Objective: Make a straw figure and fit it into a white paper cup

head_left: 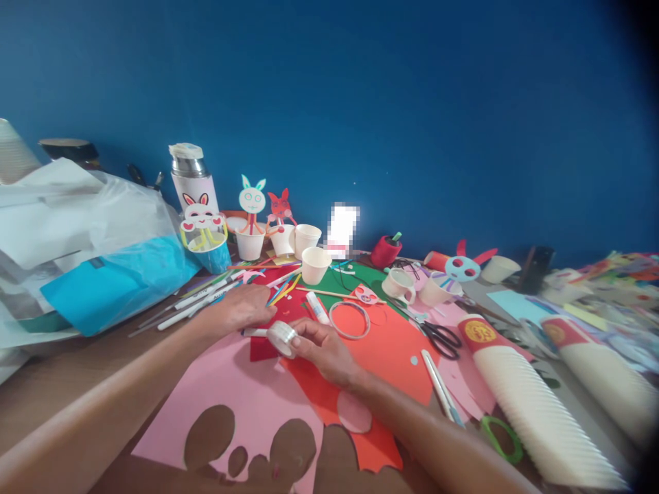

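Observation:
My right hand pinches a roll of white tape between thumb and fingers, above red and pink paper. Just left of it, my left hand is over the edge of the red paper, beside several white markers. Its fingers point down and are blurred and mostly hidden. Close to that hand's far side lies a small pink paper cutout. A glue stick and a clear ring rest beyond my right hand. Under my forearms spreads a pink sheet with rounded holes cut in it.
Paper cups with rabbit-faced figures stand along the blue wall, near a thermos. A plastic bag bulges at left. Black-handled scissors, a utility knife, green tape and stacked cups lie at right.

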{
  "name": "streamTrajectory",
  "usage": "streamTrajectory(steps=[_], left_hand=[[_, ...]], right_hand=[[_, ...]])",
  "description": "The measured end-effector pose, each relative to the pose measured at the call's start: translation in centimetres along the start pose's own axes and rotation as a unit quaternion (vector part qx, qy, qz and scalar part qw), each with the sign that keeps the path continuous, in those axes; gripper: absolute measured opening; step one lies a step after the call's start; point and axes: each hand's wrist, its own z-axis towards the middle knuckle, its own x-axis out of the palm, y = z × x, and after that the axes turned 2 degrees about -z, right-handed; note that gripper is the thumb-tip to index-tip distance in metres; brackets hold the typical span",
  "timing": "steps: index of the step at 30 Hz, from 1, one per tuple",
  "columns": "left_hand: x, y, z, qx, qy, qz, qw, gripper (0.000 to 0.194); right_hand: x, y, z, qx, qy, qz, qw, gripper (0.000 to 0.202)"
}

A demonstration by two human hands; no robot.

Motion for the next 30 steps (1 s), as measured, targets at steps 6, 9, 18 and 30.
streamTrajectory(steps=[6, 9, 18, 30], left_hand=[[-1.1, 0.7, 0.1, -0.045, 0.097, -0.013, 0.994, 0.047], [-2.2, 0.4, 0.0, 0.001, 0.029, -0.025, 0.999, 0.046], [0.4, -3.4, -1.2, 0.048, 0.131, -0.494, 0.858, 0.047], [1.4, -3.9, -2.1, -0.041, 0.191, -0.540, 0.819, 0.036]], right_hand=[[-0.1, 0.1, 0.0, -0.020, -0.016, 0.004, 1.000, 0.022], [-0.3, -0.1, 0.2, -0.056, -0.065, 0.026, 0.996, 0.022], [-1.7, -0.9, 0.7, -0.081, -0.168, 0.010, 0.982, 0.014], [-1.6, -0.1, 0.5, -0.084, -0.166, -0.058, 0.981, 0.009]])
